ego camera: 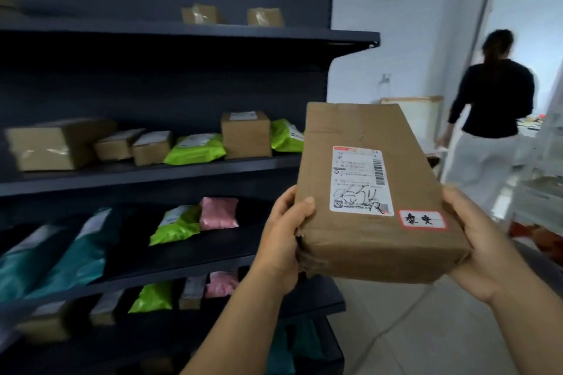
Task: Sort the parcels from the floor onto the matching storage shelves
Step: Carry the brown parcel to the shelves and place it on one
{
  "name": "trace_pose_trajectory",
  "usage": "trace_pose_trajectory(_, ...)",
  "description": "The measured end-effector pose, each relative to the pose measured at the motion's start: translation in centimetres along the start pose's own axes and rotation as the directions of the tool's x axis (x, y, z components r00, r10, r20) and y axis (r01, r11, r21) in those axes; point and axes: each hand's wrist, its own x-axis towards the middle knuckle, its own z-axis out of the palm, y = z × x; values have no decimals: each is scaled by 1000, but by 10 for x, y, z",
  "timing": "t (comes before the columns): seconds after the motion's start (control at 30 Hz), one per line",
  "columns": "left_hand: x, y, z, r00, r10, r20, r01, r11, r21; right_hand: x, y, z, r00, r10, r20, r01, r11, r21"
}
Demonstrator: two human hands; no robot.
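Parcel, brown paper-wrapped, oblong, held up in front of the shelving w/ both hands. Left hand closed round its near-left corner, thumb on top face, fingers wrapped under. Right hand cups the near-right corner from below, thumb along the side edge.

Top face carries a white shipping label: red strip at top, barcode down the right edge, small print too blurred to read, big black marker scrawl across the lower part, not legible. Just right of it, a small red-bordered sticker w/ two handwritten Chinese characters, can't read them for sure.

Dark grey metal shelf unit fills the left. Top shelf: two small cardboard boxes. Next shelf down: several cardboard boxes and lime-green mailer bags, some w/ white labels. Lower shelves: teal mailers, green ones, a pink padded bag, more small boxes.

Room: pale walls, light tiled floor. Another person at right, back turned, black top, white trousers, blurred.
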Motion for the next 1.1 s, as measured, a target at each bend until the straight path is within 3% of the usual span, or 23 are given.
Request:
trace_pose_trajectory(0.47, -90, 43, -64, 920, 148, -362, -137, 989, 54, -8, 33, 86, 926, 131, 354, -153, 988, 35)
trace_pose_trajectory(0.73, -127, 69, -105, 857, 239, -458, -214, 971, 106, -7, 62, 143, 882, 191, 431, -224, 974, 27)
trace_pose_trajectory(1.1, -170, 112, -197, 773, 255, -580, -256, 963, 82, -30, 100, 254, 818, 212, 534, -251, 968, 0)
